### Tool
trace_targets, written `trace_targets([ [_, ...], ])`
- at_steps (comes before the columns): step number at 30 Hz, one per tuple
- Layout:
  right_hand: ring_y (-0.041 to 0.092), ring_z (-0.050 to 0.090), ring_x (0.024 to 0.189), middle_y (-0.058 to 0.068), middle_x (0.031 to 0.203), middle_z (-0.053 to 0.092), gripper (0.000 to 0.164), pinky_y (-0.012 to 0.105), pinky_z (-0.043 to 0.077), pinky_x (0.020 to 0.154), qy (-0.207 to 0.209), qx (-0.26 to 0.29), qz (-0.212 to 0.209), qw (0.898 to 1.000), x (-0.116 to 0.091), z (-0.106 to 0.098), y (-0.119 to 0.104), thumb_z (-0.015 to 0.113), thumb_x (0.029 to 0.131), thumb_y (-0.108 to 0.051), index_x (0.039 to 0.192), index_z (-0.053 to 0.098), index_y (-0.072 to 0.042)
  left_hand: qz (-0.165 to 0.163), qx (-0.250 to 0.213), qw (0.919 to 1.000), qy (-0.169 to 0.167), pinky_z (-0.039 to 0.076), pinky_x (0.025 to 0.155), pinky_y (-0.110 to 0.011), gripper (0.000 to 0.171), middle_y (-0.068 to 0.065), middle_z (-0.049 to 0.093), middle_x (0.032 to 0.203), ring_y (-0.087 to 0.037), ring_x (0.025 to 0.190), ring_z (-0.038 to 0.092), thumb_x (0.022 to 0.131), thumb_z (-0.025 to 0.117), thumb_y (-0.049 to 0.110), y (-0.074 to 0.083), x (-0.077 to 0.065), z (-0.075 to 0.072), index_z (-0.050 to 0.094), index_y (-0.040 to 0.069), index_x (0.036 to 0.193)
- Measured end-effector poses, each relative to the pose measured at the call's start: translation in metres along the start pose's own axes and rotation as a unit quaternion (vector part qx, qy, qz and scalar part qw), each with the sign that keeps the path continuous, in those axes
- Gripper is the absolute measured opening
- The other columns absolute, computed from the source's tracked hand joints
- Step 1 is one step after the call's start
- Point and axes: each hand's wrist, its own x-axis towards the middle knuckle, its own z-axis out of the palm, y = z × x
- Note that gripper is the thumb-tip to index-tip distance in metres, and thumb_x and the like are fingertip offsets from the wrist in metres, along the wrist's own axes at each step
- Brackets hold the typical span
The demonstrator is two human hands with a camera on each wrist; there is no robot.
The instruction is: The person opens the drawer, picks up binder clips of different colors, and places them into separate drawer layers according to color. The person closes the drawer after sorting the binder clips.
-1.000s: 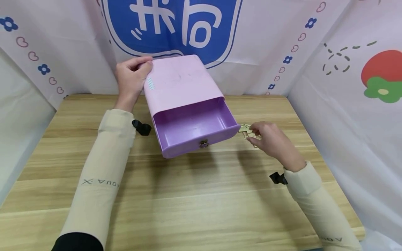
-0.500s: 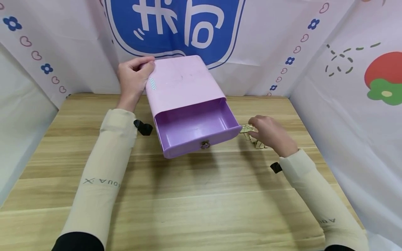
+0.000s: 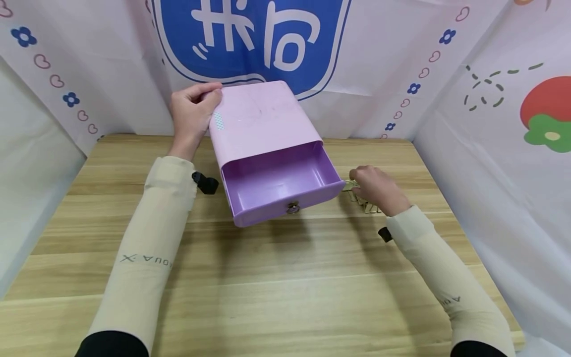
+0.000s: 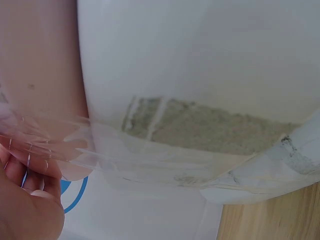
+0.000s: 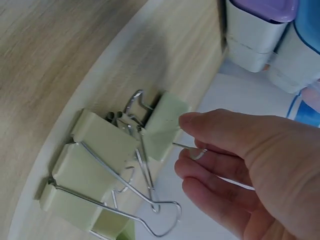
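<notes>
My left hand (image 3: 189,111) grips the back left edge of a pink drawer box (image 3: 267,119). Its purple drawer (image 3: 276,181) is pulled out at the front, with a small metal knob (image 3: 293,207), and nothing shows inside. In the left wrist view, clear tape (image 4: 55,135) runs along the box's side beside my curled fingers. Just right of the drawer, my right hand (image 3: 376,186) is at several light green binder clips (image 3: 370,206). The right wrist view shows its thumb and fingers around the wire handle of one binder clip (image 5: 167,125); other clips (image 5: 95,155) lie beside it.
The wooden table (image 3: 285,297) has a printed white cloth (image 3: 366,59) behind it and another along its right side. Below the purple drawer front, the right wrist view shows a blue one (image 5: 310,22).
My right hand has let go of the binder clips it held, then shifted left onto the clip nearest the drawer. My left hand and the box have stayed in place.
</notes>
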Motion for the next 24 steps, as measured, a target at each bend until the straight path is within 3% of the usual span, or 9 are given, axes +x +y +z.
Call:
trace_targets([
  [11, 0.027, 0.066, 0.073, 0.014, 0.087, 0.071, 0.002, 0.042, 0.06, 0.069, 0.008, -0.025, -0.016, 1.0, 0.008, 0.005, -0.001, 0.069, 0.093, 0.002, 0.093, 0.071, 0.001, 0.003, -0.005, 1.0, -0.002, 0.046, 0.075, -0.022, 0.02, 0.011, 0.076, 0.094, -0.008, 0.087, 0.06, 0.093, 0.077, 0.016, 0.008, -0.006, 0.0, 0.084, 0.007, 0.109],
  [19, 0.025, 0.062, 0.069, 0.012, 0.079, 0.067, 0.017, 0.04, 0.058, 0.066, 0.022, -0.038, -0.018, 0.999, 0.01, 0.003, -0.003, 0.062, 0.098, 0.003, 0.083, 0.068, -0.002, 0.0, -0.001, 1.0, -0.002, 0.046, 0.075, -0.022, 0.02, 0.01, 0.076, 0.095, -0.008, 0.088, 0.06, 0.093, 0.077, 0.017, 0.009, -0.006, 0.0, 0.084, 0.008, 0.109],
  [24, 0.029, 0.069, 0.073, 0.016, 0.083, 0.071, 0.013, 0.042, 0.062, 0.07, 0.04, -0.056, -0.02, 0.997, 0.013, 0.004, -0.001, 0.065, 0.099, 0.003, 0.088, 0.072, 0.0, 0.0, 0.0, 1.0, -0.003, 0.046, 0.075, -0.022, 0.02, 0.01, 0.076, 0.096, -0.008, 0.088, 0.06, 0.093, 0.077, 0.017, 0.005, -0.004, 0.0, 0.084, 0.008, 0.11],
])
